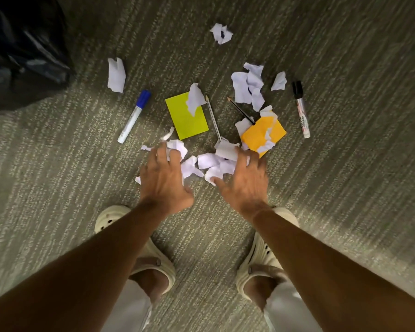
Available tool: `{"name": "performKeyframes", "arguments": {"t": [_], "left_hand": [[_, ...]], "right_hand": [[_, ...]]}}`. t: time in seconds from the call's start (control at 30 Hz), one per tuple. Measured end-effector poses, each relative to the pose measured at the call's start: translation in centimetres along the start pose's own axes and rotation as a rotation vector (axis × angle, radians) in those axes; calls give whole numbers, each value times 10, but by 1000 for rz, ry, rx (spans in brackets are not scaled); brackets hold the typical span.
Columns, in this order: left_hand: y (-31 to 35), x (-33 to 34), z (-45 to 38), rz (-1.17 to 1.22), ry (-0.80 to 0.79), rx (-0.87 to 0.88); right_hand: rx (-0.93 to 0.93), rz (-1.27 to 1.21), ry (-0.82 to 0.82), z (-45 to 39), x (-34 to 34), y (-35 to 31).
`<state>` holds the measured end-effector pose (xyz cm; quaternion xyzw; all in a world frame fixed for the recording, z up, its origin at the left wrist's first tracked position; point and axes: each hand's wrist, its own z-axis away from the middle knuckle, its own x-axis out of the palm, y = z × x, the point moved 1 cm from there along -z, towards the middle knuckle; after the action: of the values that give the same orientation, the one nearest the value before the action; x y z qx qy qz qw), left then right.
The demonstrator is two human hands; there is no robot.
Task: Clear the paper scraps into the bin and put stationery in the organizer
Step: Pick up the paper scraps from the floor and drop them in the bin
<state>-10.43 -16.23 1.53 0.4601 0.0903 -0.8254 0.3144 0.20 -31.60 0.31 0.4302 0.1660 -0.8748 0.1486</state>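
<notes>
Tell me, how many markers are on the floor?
2. The blue-capped marker lies left of the green pad; the black-capped marker lies right of the orange pad. Paper scraps could hide more.

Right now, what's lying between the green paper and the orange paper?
In the head view, a light pencil lies beside the green paper, then bare carpet before the orange paper.
</notes>
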Motion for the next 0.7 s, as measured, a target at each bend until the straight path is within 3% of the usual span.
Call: {"name": "performKeyframes", "arguments": {"t": [0.17,0.3,0.47,0.7], "left_hand": [[3,13,-11,68,-47,-2],[8,20,-21,86,-60,-28],[15,25,-22,36,-87,-22],[15,26,-21,-30,-40,16]], "right_hand": [[173,-122,-34,-7,11,-28],[201,-135,-93,-16,16,-38],[161,-133,-12,-17,17,-35],[195,-366,62,-16,19,-31]]}}
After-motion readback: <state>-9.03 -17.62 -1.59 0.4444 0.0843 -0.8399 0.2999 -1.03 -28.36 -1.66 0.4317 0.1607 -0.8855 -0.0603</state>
